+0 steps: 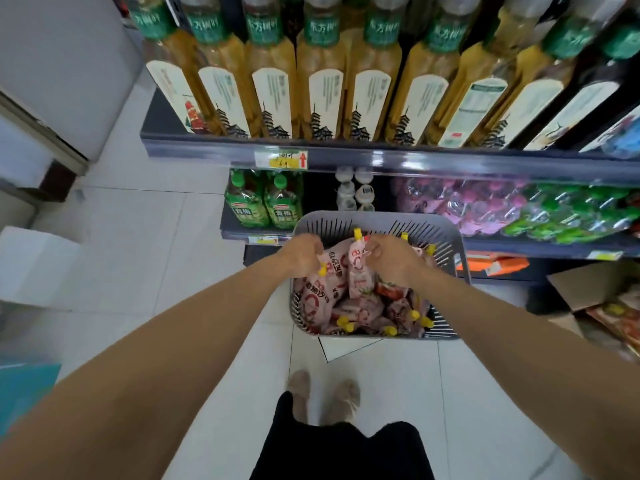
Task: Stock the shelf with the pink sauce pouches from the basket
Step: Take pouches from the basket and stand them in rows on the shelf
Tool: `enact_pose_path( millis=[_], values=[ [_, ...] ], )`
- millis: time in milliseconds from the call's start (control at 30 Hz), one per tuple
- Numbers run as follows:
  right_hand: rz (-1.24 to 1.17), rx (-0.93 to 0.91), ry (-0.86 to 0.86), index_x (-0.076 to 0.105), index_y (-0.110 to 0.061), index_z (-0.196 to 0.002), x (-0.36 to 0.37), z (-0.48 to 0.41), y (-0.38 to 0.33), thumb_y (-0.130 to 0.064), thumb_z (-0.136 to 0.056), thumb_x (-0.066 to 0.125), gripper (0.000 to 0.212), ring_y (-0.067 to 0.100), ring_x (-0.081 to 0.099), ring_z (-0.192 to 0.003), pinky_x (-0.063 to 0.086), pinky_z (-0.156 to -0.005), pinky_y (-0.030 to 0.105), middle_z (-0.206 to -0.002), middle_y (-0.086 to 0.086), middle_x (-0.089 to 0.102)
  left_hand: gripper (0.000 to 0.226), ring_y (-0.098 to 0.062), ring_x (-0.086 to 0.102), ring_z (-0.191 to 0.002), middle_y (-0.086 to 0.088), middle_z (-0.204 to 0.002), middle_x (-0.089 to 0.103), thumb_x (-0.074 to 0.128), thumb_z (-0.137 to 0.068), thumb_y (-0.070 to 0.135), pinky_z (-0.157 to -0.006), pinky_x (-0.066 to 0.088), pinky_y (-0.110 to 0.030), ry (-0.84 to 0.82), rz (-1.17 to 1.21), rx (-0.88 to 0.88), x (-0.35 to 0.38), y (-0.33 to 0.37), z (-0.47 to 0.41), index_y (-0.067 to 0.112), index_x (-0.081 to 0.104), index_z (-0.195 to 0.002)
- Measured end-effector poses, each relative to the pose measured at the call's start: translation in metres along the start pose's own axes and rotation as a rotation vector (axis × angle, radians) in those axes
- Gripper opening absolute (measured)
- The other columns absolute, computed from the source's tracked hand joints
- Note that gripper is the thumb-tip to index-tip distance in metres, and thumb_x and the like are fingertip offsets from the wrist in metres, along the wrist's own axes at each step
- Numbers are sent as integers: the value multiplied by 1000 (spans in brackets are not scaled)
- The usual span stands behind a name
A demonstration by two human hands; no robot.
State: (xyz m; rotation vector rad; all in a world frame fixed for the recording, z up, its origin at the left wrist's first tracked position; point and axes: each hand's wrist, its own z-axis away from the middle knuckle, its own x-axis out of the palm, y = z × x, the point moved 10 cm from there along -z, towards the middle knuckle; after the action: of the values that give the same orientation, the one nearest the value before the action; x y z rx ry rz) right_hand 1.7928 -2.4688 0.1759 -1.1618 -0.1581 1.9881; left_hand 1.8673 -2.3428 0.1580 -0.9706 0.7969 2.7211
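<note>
A grey slotted basket (374,220) stands on the floor in front of the shelf unit, full of several pink sauce pouches (360,308) with yellow caps. My left hand (303,252) is closed around a pink pouch (330,266) at the basket's left side. My right hand (393,258) grips another pink pouch (358,271) near the middle, held upright with its yellow cap up. Both hands are inside the basket's rim. The dark shelf (415,159) rises just beyond the basket.
Tall yellow drink bottles (322,81) fill the upper shelf. Green bottles (261,206), white-capped bottles (353,192) and pink and green packs (485,206) sit on the lower one. An open cardboard box (595,289) lies at right, a white box (34,265) at left. My feet (322,396) stand on white tiles.
</note>
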Motion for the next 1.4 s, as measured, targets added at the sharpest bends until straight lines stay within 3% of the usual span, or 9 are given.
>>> enact_pose_path(
  millis=[200, 300, 400, 633, 900, 1100, 1200, 1300, 1400],
  values=[
    [63, 77, 19, 44, -6, -133, 51, -41, 43, -19, -93, 51, 43, 36, 50, -117, 43, -94, 36, -129, 22, 53, 44, -34, 40, -129, -22, -139, 41, 43, -89, -5, -107, 31, -33, -66, -302, 89, 51, -10, -38, -3, 39, -133],
    [168, 69, -52, 24, -26, -146, 77, -59, 55, -20, -95, 46, 56, 42, 38, -127, 38, -103, 41, -142, 26, 35, 53, -36, 32, -136, -20, -151, 27, 40, -97, 19, -113, 27, -43, -8, -397, 142, 60, -9, -52, 6, 24, -145],
    [272, 63, -119, 8, -42, -146, 95, -74, 60, -13, -96, 39, 66, 44, 19, -138, 28, -111, 49, -152, 25, 13, 60, -39, 35, -133, -27, -150, 18, 41, -91, 2, -111, 27, -37, -60, -521, 146, 71, -11, -67, 12, 21, -147],
    [501, 28, 45, 12, -38, -143, 89, -99, 48, -24, -91, 54, 68, 41, 51, -111, 44, -71, 40, -131, 24, 42, 38, -31, 54, -106, -17, -113, 62, 51, -79, -10, -92, 46, -36, 51, -288, 135, 57, -17, -81, 7, 63, -111],
    [153, 252, 367, 39, -7, -128, 58, -88, 108, -8, -88, 52, 42, 39, 61, -99, 45, -71, 37, -110, 21, 62, 21, -27, 56, -104, -12, -100, 69, 58, -80, 2, -103, 37, -41, -79, -251, 187, 72, -16, -83, 10, 71, -95],
    [-178, 280, 493, 17, -32, -145, 54, -85, 133, -3, -85, 52, 76, 26, 52, -60, 38, -50, 30, -74, 9, 54, 31, -37, 27, -137, -12, -125, 59, 63, -79, 5, -115, 25, -45, -125, 16, 59, 86, -37, -99, 14, 67, -109],
    [-225, 323, 500, 27, -28, -139, 56, -91, 142, -13, -86, 51, 61, 28, 58, -74, 47, -59, 37, -81, 12, 60, 27, -32, 40, -131, -12, -121, 59, 66, -76, 1, -105, 41, -41, -119, 140, 5, 87, -38, -103, 13, 66, -100],
    [-328, 421, 399, 40, -14, -131, 71, -99, 148, -30, -83, 55, 53, 35, 61, -97, 52, -74, 36, -102, 13, 65, 38, -8, 59, -89, 3, -90, 63, 63, -79, -3, -72, 55, -19, -160, 199, -68, 91, -42, -102, 7, 62, -116],
    [-498, 483, 344, 32, -7, -140, 90, -110, 147, -49, -80, 64, 80, 33, 55, -113, 47, -81, 33, -124, 14, 58, 58, -12, 55, -108, 6, -101, 65, 69, -77, 0, -82, 52, -23, -194, 199, -135, 97, -50, -104, 8, 49, -131]
  ],
)
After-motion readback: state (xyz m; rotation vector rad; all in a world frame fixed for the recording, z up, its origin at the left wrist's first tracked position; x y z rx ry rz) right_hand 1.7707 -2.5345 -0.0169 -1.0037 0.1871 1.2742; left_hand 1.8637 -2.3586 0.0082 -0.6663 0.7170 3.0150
